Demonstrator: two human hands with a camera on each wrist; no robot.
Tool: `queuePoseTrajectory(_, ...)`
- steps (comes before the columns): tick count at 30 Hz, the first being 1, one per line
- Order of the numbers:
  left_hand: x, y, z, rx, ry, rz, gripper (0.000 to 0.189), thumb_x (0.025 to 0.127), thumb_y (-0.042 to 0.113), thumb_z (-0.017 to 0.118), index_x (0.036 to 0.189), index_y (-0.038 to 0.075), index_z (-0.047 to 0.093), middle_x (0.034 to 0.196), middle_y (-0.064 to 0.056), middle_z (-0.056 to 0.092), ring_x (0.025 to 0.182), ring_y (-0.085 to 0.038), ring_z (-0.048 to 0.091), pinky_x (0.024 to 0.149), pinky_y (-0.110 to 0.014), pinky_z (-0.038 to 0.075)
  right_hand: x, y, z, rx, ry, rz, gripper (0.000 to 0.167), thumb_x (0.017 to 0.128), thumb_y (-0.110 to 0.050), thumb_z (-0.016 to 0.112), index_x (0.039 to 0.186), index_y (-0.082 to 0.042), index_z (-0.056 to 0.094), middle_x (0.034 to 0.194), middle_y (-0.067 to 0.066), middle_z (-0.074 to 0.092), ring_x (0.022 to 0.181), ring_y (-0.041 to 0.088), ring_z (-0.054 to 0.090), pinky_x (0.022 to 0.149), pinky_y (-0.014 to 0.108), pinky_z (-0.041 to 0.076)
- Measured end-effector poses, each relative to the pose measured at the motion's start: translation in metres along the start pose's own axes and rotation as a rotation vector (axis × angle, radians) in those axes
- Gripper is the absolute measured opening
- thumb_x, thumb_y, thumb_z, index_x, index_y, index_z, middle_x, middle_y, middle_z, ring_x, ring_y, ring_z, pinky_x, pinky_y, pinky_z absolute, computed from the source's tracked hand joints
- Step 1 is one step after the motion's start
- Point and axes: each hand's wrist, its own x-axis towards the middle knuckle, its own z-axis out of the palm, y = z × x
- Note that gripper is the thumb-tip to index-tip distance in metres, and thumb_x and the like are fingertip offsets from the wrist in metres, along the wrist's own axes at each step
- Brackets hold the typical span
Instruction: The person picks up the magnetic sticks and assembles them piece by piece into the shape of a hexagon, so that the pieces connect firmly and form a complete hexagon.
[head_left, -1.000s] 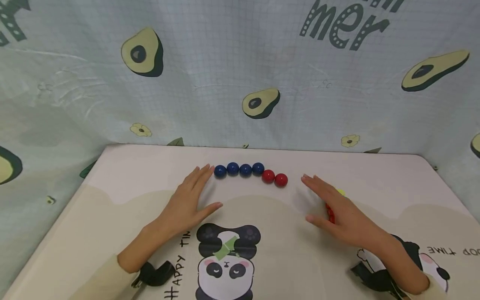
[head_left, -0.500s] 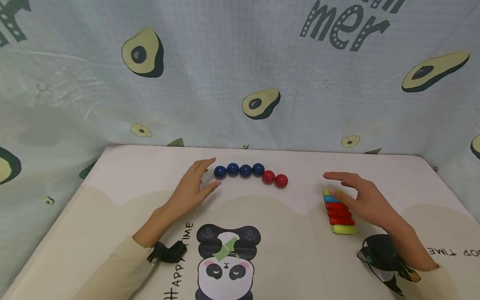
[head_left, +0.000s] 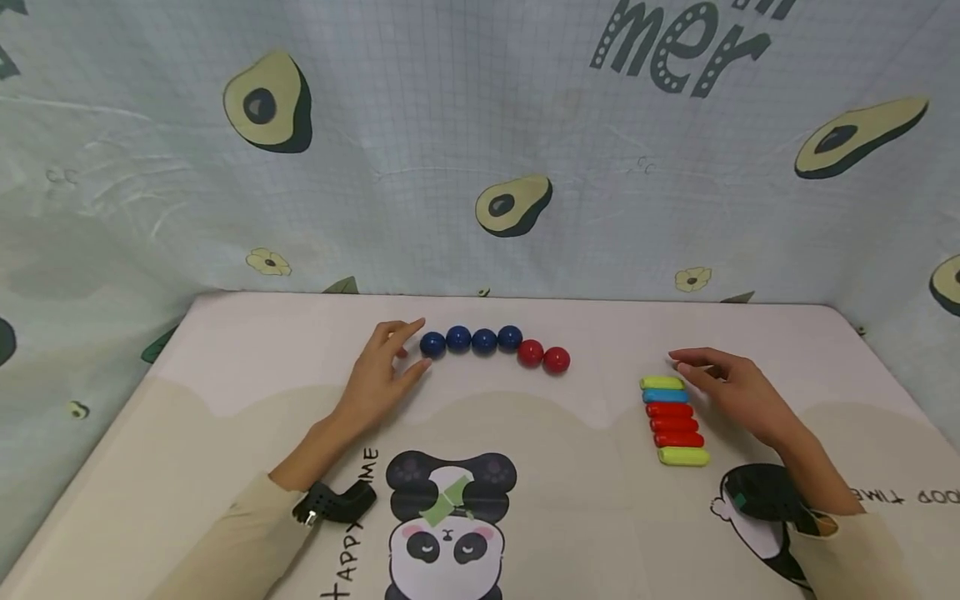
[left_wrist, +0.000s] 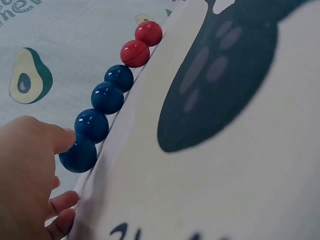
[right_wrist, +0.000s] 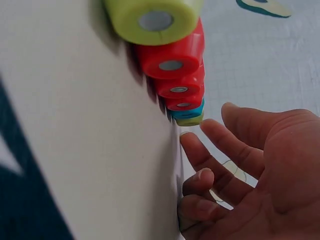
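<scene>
In the head view, a joined row of blue balls (head_left: 483,342) and two red balls (head_left: 556,360) lies near the table's far edge. My left hand (head_left: 378,375) is at its left end, thumb and index finger spread beside the leftmost blue ball (head_left: 432,345). In the left wrist view the thumb overlaps that blue ball (left_wrist: 78,154); whether it touches cannot be told. My right hand (head_left: 738,396) hovers, loosely bent and holding nothing, right of a column of short rods: yellow-green (head_left: 683,457), red (head_left: 674,424) and blue (head_left: 665,396). The right wrist view shows silvery discs on their ends.
The pale table cover (head_left: 570,500) carries a printed panda (head_left: 447,546) between my arms. Behind the table hangs a sheet (head_left: 390,125) with printed avocados. Each wrist wears a dark camera, the left one (head_left: 335,502) near the printed lettering.
My right hand has drawn right, off the rods it partly covered, and its fingers have bent more. The left hand has narrowed its spread at the leftmost blue ball. Balls and rods keep their arrangement.
</scene>
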Motion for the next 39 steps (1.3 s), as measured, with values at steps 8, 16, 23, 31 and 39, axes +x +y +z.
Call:
queuePoseTrajectory(8,-0.002,-0.002,0.000,-0.004,-0.007,-0.020,0.044,0.083,0.008,0.075,0.124,0.003,0.060,0.117,-0.014,0.055,0.089,-0.025,0.056,0.069,-0.037,0.042,0.000,-0.001,0.005,-0.036,-0.003,-0.027,0.043,0.099,-0.034,0.053,0.130,-0.006,0.058,0.122,0.019,0.057,0.094,0.029,0.051,0.067,0.027,0.047)
queuePoseTrajectory(16,-0.003,-0.002,0.000,-0.026,-0.003,-0.006,0.035,0.082,0.010,0.075,0.115,0.005,0.062,0.113,-0.010,0.058,0.090,-0.023,0.054,0.072,-0.036,0.042,-0.001,-0.004,0.007,-0.077,-0.003,-0.069,0.037,0.098,-0.031,0.054,0.125,-0.008,0.063,0.121,0.017,0.058,0.097,0.029,0.053,0.073,0.032,0.047)
queuePoseTrajectory(23,-0.002,-0.002,0.001,-0.030,-0.021,0.055,0.039,0.081,0.013,0.077,0.118,0.009,0.063,0.115,-0.009,0.056,0.093,-0.024,0.053,0.075,-0.039,0.044,-0.001,-0.003,0.005,-0.093,-0.026,-0.100,0.033,0.098,-0.029,0.056,0.124,-0.010,0.064,0.119,0.014,0.058,0.097,0.027,0.053,0.074,0.032,0.047)
queuePoseTrajectory(31,-0.003,0.004,0.009,0.043,-0.097,0.277,0.033,0.081,0.020,0.077,0.114,0.019,0.070,0.109,-0.004,0.057,0.093,-0.020,0.048,0.077,-0.038,0.041,-0.002,-0.003,0.004,-0.098,-0.047,-0.094,0.031,0.097,-0.028,0.056,0.121,-0.011,0.065,0.117,0.013,0.058,0.098,0.028,0.053,0.074,0.031,0.047)
queuePoseTrajectory(39,-0.005,0.004,0.010,0.041,-0.071,0.268,0.035,0.079,0.015,0.079,0.112,0.017,0.066,0.107,-0.002,0.061,0.094,-0.020,0.050,0.079,-0.038,0.043,-0.001,-0.003,0.007,-0.112,-0.042,-0.088,0.031,0.098,-0.027,0.055,0.120,-0.007,0.064,0.113,0.015,0.058,0.096,0.029,0.052,0.074,0.036,0.047)
